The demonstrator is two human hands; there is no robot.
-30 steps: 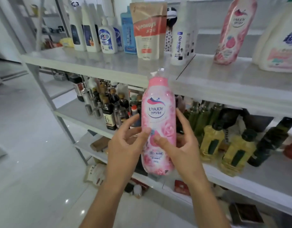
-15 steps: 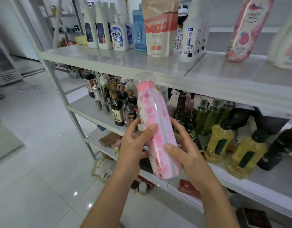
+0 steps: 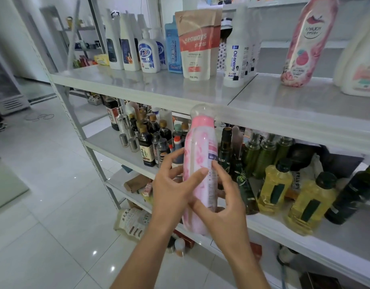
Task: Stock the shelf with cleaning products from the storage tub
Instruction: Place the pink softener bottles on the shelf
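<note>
Both hands have turned the pink bottle (image 3: 200, 163); its back label now shows.

My forearms enter from the 6 o'clock edge, bare all the way to the wrists. My left hand (image 3: 169, 190) and right hand (image 3: 223, 205) are bare as well, the nails short, plain and unpainted.

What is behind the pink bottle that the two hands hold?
Behind the pink bottle, the middle shelf shows dark sauce bottles to its left and green oil bottles to its right. Whatever stands directly behind it is covered.
</note>
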